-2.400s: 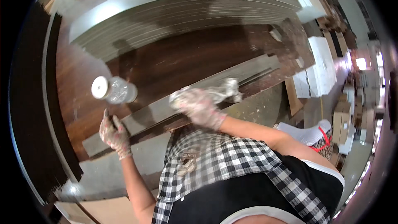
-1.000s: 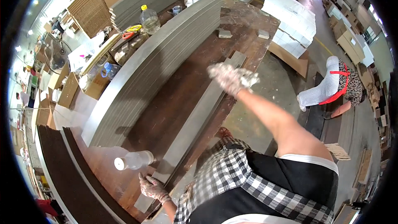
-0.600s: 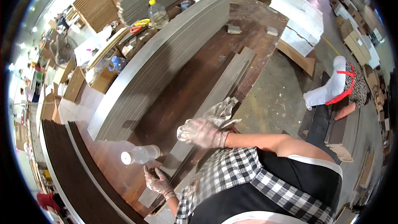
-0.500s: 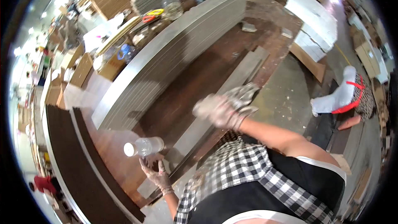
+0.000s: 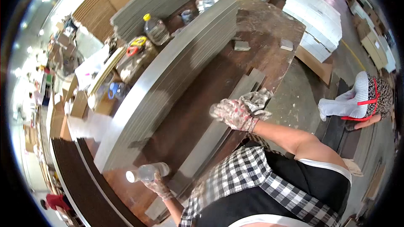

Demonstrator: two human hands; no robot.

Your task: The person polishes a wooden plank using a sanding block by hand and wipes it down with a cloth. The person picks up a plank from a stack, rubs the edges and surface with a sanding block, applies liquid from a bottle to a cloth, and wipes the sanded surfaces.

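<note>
A clear plastic bottle (image 5: 148,172) with a white cap lies tilted nearly sideways above the near left of the table. My left hand (image 5: 158,187), in a thin patterned glove, has its fingers around the bottle's lower side. Over the grey strips at the middle right is my gloved right hand (image 5: 235,115), its fingertips blurred. A crumpled, stained grey-white rag (image 5: 256,101) is bunched against its thumb side and appears held there. Long flat grey strips (image 5: 198,153) lie on the brown table (image 5: 189,94) beneath my hands.
A tall curved stack of grey boards (image 5: 168,75) stands beyond my hands. Behind it are a yellow-capped bottle (image 5: 156,30) and scissors (image 5: 134,48). Dark brown boards (image 5: 80,176) stand at left. A co-worker (image 5: 357,98) bends at right, near stacked white sheets (image 5: 315,17).
My left hand, open beneath the bottle before, has closed around it. My right hand has moved away to the upper right over the strips, and the rag has moved with it. The view has shifted.
</note>
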